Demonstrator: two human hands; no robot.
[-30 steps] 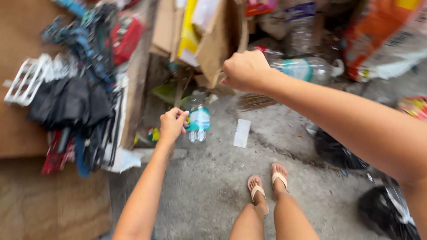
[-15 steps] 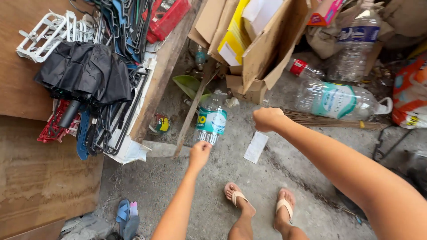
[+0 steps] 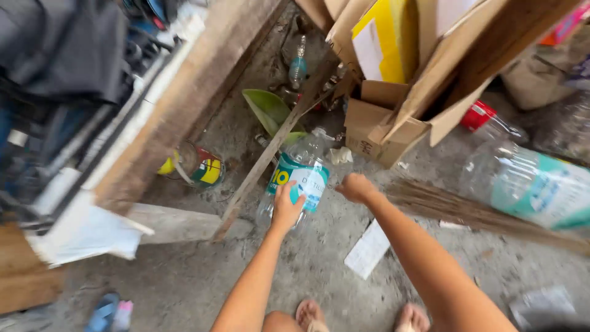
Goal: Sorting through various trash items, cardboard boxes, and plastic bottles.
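- Bottle (image 3: 299, 178): a clear plastic one with a teal and white label, on the concrete floor (image 3: 184, 283) straight ahead of me, beside a slanting wooden stick (image 3: 264, 161). I cannot tell whether it stands tilted or lies flat; its long axis runs away from me, cap end far and slightly right, base end towards my feet.
- My left hand (image 3: 286, 208) is the nearer one: it lies on the near part of the label, fingers spread over the plastic. Whether they have closed round the bottle I cannot tell.
- My right hand (image 3: 356, 187) is curled into a loose fist just right of the bottle, level with the label, holding nothing that I can see. I cannot say whether it touches the plastic. The two hands sit close together with the bottle's lower half between them.
- Containers: an open cardboard box (image 3: 399, 104) beyond the bottle holds a yellow packet and flattened card. A larger clear jug (image 3: 531, 184) lies on its side to the right, seemingly empty. A small tin (image 3: 206, 169) lies tipped over under the wooden bench (image 3: 190, 98) at left; its contents are hidden.
- A broom of thin sticks (image 3: 467, 212) runs across the floor right of my right hand, and a white paper slip (image 3: 367, 249) lies near my feet.
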